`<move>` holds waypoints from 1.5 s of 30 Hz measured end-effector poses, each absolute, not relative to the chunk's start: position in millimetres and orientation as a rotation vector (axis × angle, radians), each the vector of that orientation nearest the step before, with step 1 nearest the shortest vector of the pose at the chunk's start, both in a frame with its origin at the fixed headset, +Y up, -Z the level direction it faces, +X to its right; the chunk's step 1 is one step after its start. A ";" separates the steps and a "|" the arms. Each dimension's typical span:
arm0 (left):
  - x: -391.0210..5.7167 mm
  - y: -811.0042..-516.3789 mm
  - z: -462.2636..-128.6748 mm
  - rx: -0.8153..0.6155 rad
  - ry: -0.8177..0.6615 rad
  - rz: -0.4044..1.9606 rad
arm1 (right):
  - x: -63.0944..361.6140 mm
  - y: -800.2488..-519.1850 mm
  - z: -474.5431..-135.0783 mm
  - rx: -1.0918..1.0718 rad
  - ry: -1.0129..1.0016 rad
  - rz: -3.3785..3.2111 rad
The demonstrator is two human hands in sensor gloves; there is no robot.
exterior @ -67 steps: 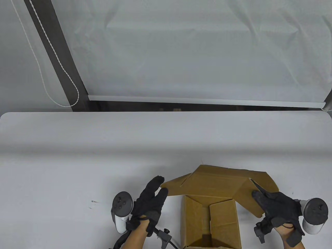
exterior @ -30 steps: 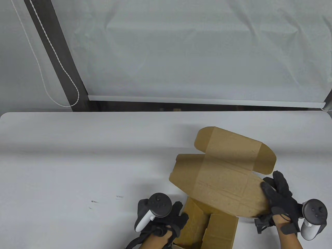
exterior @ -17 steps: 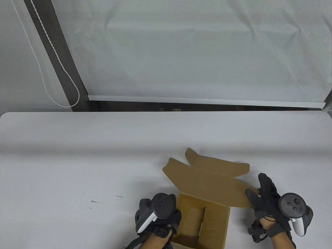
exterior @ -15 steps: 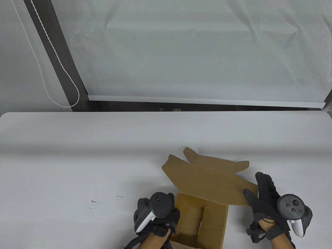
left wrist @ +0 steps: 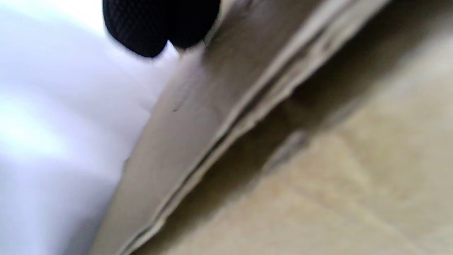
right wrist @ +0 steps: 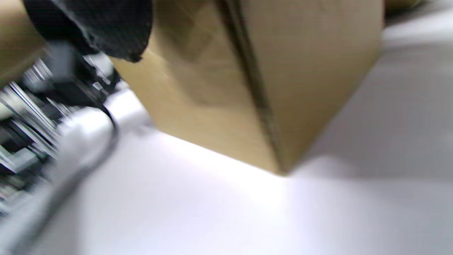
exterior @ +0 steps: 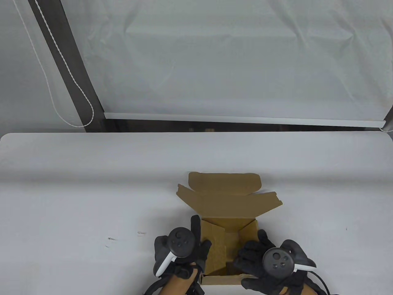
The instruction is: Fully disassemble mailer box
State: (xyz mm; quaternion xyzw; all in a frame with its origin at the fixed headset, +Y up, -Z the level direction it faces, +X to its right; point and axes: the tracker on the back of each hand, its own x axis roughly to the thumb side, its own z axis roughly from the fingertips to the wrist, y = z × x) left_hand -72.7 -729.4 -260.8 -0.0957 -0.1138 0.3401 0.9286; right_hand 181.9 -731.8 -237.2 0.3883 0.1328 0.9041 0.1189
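On both box (exterior: 228, 245) walls now, hands, lid (exterior: 225, 192) upright.

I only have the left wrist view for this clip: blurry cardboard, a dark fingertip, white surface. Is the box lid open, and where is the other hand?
Observer: Yes. In the table view the lid is folded back, away from the person, and the box is open on top.
Reviewer: And the right hand?
Observer: The right hand is on the box's right wall, fingers over the top edge. The left hand is at the left wall.
Reviewer: Is the box lifted off the table?
Observer: No. The right wrist view shows its bottom corner resting on the white table.
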 end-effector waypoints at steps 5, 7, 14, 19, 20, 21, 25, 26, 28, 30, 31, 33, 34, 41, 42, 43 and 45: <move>-40.0 -724.2 -249.8 -0.257 -0.638 0.600 | 182.4 -732.7 -240.5 1.096 0.309 2.674; -24.6 -732.3 -247.0 -0.376 -0.736 0.477 | 185.6 -732.2 -242.7 1.066 0.315 2.691; -30.4 -735.1 -250.9 -0.456 -0.675 0.495 | 193.1 -733.0 -248.6 1.025 0.342 2.683; -33.5 -725.9 -250.8 -0.392 -0.671 0.531 | 193.5 -733.0 -248.7 1.020 0.354 2.678; -35.4 -724.4 -250.7 -0.396 -0.657 0.529 | 193.7 -733.0 -248.9 1.018 0.360 2.675; -38.2 -723.7 -251.2 -0.405 -0.636 0.523 | 193.8 -733.0 -248.9 1.017 0.361 2.675; -57.3 -732.4 -258.2 -0.521 -0.552 0.460 | 201.6 -733.2 -251.1 1.001 0.351 2.673; -60.8 -736.0 -260.7 -0.524 -0.540 0.495 | 203.7 -734.0 -251.9 1.000 0.338 2.650; -64.0 -740.6 -263.4 -0.569 -0.500 0.492 | 205.2 -734.3 -252.6 0.991 0.347 2.647; -64.8 -742.4 -265.6 -0.587 -0.502 0.476 | 205.2 -734.3 -252.7 1.014 0.336 2.640; -65.6 -741.6 -266.6 -0.575 -0.503 0.482 | 205.5 -734.5 -252.9 1.014 0.328 2.635; -68.9 -739.3 -267.2 -0.564 -0.506 0.520 | 206.0 -734.5 -253.1 1.011 0.336 2.633; -72.6 -738.3 -268.2 -0.548 -0.501 0.551 | 206.2 -734.4 -253.2 1.009 0.342 2.633; -105.9 -732.2 -278.1 -0.241 -0.474 0.978 | 206.1 -734.9 -253.5 0.986 0.386 2.612; -110.8 -731.3 -278.9 -0.141 -0.450 1.069 | 206.2 -734.9 -253.6 0.983 0.388 2.611; -116.4 -730.3 -279.8 -0.056 -0.428 1.130 | 206.3 -734.8 -253.6 0.979 0.391 2.612; -124.0 -728.4 -279.4 -0.016 -0.393 1.160 | 206.9 -734.6 -253.8 0.968 0.399 2.618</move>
